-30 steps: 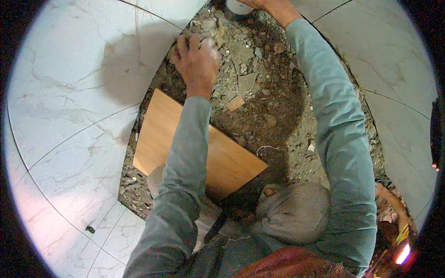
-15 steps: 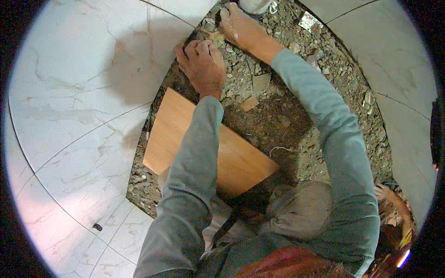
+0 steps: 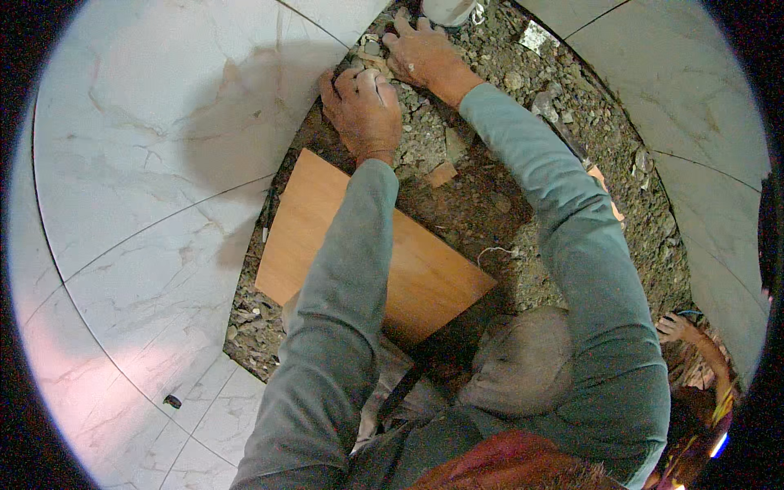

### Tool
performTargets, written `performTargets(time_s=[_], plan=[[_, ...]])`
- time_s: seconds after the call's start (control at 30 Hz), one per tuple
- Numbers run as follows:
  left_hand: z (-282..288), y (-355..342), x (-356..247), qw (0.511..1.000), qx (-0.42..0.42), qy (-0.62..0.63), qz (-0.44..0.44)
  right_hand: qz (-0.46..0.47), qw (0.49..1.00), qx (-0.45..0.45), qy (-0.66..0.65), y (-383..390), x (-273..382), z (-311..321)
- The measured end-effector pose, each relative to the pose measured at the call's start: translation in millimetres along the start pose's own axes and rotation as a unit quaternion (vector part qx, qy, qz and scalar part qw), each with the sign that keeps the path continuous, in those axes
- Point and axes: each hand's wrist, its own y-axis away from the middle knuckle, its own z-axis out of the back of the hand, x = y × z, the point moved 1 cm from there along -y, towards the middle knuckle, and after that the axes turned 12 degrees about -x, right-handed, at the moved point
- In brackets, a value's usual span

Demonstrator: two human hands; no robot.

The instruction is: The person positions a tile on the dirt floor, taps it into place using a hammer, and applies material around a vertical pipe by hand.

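Both hands are down in the strip of broken rubble (image 3: 490, 188) between the white marble-look floor tiles (image 3: 155, 163), working at its far end, right against the tile edge. The left hand (image 3: 362, 110) lies palm down with its fingers (image 3: 347, 82) curled over small stones at the tile's rim; whether they actually pinch a piece I cannot tell. The right hand (image 3: 425, 53) sits just beyond it and a little to the right, fingers spread flat and pressing on the debris, holding nothing that shows. The loose stones between the two hands (image 3: 371, 57) lie ahead of the left fingertips and to the left of the right ones, so both hands are about equally near. Behind the left forearm a brown board (image 3: 302, 237) rests flat on the rubble, its long axis running diagonally toward the person's knee (image 3: 523, 367).
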Motion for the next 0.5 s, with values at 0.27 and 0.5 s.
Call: performTargets(time_s=[0.27, 0.5], plan=[[-5.6, 2.2, 4.8, 1.000, -0.015, 0.005, -0.025, 0.063, 0.995, -0.013, -0.079, 57.6, -11.1, 54.1], [-5.5, 2.5, 2.4, 1.000, -0.002, -0.004, -0.022, 0.028, 0.890, 0.411, -0.196, 67.3, -2.7, 175.5]])
